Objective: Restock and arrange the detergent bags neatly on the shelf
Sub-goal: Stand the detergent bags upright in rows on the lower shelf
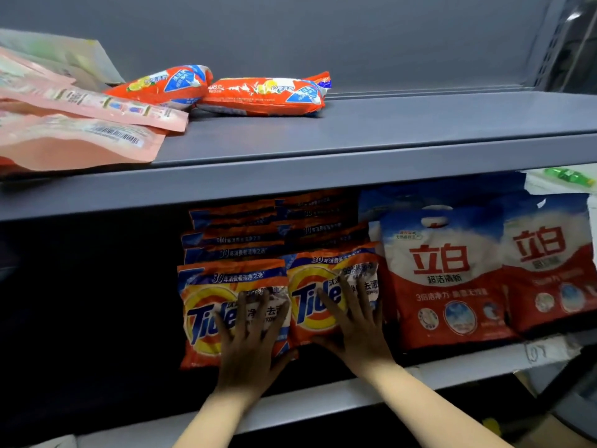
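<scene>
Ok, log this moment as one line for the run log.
left hand flat on left Tide bag | right hand flat on right Tide bag | both bags upright, middle shelf

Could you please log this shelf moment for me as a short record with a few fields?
setting: grey shop shelving, two levels in view
left hand: flat on the left Tide bag, fingers spread
right hand: flat on the right Tide bag, fingers spread
behind: more Tide bags in two rows
to the right: two red-and-white bags, upright
upper shelf: two orange bags lying flat, pink pouches at left
</scene>
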The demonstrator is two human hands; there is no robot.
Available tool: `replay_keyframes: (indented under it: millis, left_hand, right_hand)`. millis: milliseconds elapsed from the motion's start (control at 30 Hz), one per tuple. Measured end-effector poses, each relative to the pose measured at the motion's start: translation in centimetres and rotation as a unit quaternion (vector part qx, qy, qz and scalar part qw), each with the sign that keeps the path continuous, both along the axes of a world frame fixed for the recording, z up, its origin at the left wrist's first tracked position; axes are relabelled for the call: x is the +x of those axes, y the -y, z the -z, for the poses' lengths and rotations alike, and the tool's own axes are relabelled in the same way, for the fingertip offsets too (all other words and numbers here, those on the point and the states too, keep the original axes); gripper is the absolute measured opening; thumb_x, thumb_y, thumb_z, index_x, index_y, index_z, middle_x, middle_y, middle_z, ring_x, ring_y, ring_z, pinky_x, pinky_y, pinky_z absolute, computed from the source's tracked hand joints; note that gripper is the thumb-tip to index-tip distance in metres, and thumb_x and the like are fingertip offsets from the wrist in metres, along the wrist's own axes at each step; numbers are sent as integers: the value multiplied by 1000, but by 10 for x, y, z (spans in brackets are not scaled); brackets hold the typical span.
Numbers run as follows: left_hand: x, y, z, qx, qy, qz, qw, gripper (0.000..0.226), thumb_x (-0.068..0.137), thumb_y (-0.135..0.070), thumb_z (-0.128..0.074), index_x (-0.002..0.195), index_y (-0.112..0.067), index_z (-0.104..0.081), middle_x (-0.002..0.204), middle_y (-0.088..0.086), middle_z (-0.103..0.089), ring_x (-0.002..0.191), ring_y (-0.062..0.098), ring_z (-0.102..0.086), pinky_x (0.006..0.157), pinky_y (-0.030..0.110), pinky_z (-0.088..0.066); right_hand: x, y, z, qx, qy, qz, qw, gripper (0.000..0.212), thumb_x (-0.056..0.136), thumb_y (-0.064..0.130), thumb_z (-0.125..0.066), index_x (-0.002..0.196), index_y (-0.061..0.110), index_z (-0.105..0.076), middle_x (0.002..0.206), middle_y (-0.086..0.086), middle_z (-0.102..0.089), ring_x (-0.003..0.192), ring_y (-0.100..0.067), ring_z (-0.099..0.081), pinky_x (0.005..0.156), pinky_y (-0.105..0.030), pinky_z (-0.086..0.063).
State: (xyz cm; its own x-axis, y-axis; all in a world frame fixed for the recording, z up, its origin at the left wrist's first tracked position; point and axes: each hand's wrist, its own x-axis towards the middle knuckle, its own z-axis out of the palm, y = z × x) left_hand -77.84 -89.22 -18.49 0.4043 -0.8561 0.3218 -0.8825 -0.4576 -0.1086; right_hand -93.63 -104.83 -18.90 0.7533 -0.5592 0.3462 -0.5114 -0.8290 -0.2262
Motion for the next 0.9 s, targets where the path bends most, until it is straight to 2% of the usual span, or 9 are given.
replay_keyframes:
  millis: [267, 367, 433, 533, 633, 700, 733, 800, 900]
  left_hand:
    - [-4, 4, -14, 43, -62, -20, 997, 85, 78, -78, -32, 150, -32, -21, 157, 5, -18, 142, 41, -12, 106, 67, 2]
    - [-10, 2, -25, 26, -102, -28, 994, 77, 84, -71, -35, 149, -41, -10, 159, -6, 1, 145, 29, 10, 110, 62, 7]
    - [-15, 0, -37, 6, -143, -36, 989, 65, 91, -61, -35, 148, -41, -12, 158, -13, 6, 144, 19, 19, 113, 56, 8]
    - [-28, -2, -62, -33, -182, -67, 980, 53, 96, -50, -35, 145, -33, -27, 158, -9, -12, 146, 13, -3, 119, 45, -3]
    - [-45, -6, -83, -58, -170, -107, 978, 45, 96, -44, -38, 139, -32, -39, 153, -8, -29, 139, 14, -30, 116, 38, -14]
    - [-59, -12, -98, -85, -163, -119, 976, 39, 94, -41, -42, 131, -31, -49, 139, -6, -48, 125, 15, -47, 110, 34, -28]
    - [-69, -16, -108, -105, -172, -124, 972, 33, 93, -39, -43, 123, -29, -55, 121, -4, -59, 111, 15, -55, 102, 31, -38]
    - [-89, -24, -131, -144, -161, -135, 967, 25, 94, -36, -42, 107, -23, -59, 91, -6, -61, 90, 14, -59, 91, 29, -43]
    - [-113, -36, -162, -235, -101, -98, 962, 28, 93, -35, -43, 105, -20, -63, 95, -8, -65, 91, 14, -62, 91, 34, -40]
  right_hand:
    - [1, 2, -12, 48, -38, 0, 998, 82, 79, 79, -37, 139, 60, 15, 153, 15, 30, 140, -20, 33, 111, -64, -3]
    - [-4, 1, -28, 80, -70, -12, 994, 82, 83, 71, -45, 138, 61, 14, 155, 14, 26, 141, -21, 29, 111, -64, -10]
    - [-5, 0, -39, 107, -86, -14, 990, 76, 88, 59, -50, 142, 58, 4, 157, 13, 18, 144, -20, 23, 114, -61, -14]
    - [-10, -7, -58, 132, -82, -13, 988, 64, 92, 47, -52, 146, 47, -17, 159, 11, -2, 147, -19, 1, 115, -49, -17]
    - [-24, -16, -75, 141, -46, -31, 988, 58, 93, 41, -53, 145, 39, -28, 155, 9, -22, 143, -19, -20, 115, -40, -24]
    - [-36, -23, -88, 141, -2, -54, 989, 53, 92, 37, -55, 142, 33, -37, 150, 7, -33, 137, -19, -33, 110, -36, -32]
    - [-42, -28, -97, 141, 15, -60, 988, 50, 92, 36, -55, 140, 31, -41, 146, 6, -38, 133, -18, -40, 106, -33, -37]
    - [-54, -38, -119, 135, 35, -53, 989, 45, 91, 37, -54, 135, 28, -48, 136, 3, -49, 118, -17, -52, 94, -29, -45]
    - [-70, -54, -152, 80, 97, -78, 989, 38, 92, 43, -52, 125, 24, -57, 115, 5, -61, 106, -14, -57, 86, -26, -46]
